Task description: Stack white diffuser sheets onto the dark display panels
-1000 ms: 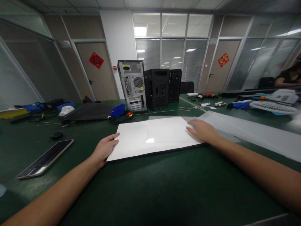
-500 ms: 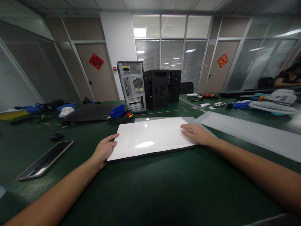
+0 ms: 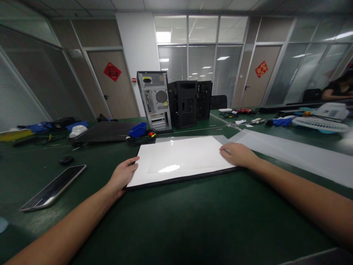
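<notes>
A flat white panel [image 3: 176,156] with a dark rim lies in front of me, with light glaring off its glossy top. The rim shows along its near and left sides. My left hand [image 3: 122,175] grips the left edge, finger and thumb at the border and the rest of the hand partly hidden beside it. At the right edge, my right hand [image 3: 239,155] is closed over the border with bent fingertips on the white surface; whatever its lower fingers touch is hidden. A translucent sheet [image 3: 220,139] sticks out from behind the panel.
Left on the green table [image 3: 176,221] lie a phone-like dark slab [image 3: 55,187] and a small black object [image 3: 66,160]. Computer cases [image 3: 154,99] stand behind, beside a blue connector [image 3: 138,129] and a dark flat panel [image 3: 107,131]. A long translucent sheet [image 3: 298,156] lies right; a person [image 3: 339,88] sits far right.
My right hand has shifted slightly right, its fingers more bent at the edge. The white top now sits a little further right, showing more of the dark rim. My left hand keeps its grip.
</notes>
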`<control>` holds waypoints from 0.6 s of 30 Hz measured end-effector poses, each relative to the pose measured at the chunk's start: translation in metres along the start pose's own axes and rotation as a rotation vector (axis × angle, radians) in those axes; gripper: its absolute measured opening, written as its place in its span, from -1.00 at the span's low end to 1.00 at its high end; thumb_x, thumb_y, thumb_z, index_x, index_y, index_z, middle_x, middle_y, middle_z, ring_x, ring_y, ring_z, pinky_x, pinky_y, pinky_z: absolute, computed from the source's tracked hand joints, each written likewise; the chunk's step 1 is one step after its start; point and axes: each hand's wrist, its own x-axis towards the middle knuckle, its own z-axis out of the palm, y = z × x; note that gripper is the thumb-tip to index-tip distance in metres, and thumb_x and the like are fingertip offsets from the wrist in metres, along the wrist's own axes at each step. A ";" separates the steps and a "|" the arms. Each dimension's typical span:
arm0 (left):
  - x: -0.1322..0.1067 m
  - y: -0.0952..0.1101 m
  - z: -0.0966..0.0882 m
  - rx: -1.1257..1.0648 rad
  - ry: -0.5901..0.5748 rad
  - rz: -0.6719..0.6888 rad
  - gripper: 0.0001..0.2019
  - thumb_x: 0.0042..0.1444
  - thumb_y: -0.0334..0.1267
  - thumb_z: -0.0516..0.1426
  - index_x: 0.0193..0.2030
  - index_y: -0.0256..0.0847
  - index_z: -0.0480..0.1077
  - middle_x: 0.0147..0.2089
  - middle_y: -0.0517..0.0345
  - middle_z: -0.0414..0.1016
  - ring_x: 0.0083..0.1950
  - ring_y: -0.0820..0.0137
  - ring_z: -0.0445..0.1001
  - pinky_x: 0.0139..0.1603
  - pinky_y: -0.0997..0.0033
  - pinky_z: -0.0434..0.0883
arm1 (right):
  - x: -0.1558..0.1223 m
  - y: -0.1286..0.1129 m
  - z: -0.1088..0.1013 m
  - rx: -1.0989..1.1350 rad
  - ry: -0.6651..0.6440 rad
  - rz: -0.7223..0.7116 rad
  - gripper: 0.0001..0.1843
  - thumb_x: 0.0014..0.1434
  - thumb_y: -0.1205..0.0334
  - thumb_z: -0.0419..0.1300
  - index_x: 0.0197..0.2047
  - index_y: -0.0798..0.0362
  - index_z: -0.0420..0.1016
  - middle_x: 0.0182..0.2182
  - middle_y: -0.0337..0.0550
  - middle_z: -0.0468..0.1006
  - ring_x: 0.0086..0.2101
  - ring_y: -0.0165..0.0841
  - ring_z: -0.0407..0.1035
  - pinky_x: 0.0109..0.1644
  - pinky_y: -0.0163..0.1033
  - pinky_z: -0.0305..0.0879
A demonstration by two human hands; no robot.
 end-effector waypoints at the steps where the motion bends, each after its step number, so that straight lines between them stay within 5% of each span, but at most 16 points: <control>1: 0.000 0.000 0.000 -0.001 0.003 -0.001 -0.49 0.19 -0.47 0.12 0.30 -0.33 0.36 -0.54 0.13 0.49 -0.70 0.50 0.33 -0.72 0.58 0.18 | 0.000 -0.002 0.001 0.018 -0.002 -0.042 -0.53 0.27 -0.04 0.03 0.02 0.02 0.60 -0.01 -0.02 0.59 -0.04 -0.04 0.47 0.07 0.03 0.34; 18: -0.009 0.009 0.006 0.054 0.034 0.005 -0.47 0.18 -0.47 0.15 0.32 -0.35 0.33 -0.57 0.18 0.46 -0.71 0.53 0.30 -0.74 0.62 0.15 | -0.005 -0.011 0.008 0.271 -0.074 -0.332 -0.47 0.36 -0.03 0.00 0.26 0.04 0.41 0.24 -0.06 0.38 0.22 -0.14 0.25 0.34 0.07 0.13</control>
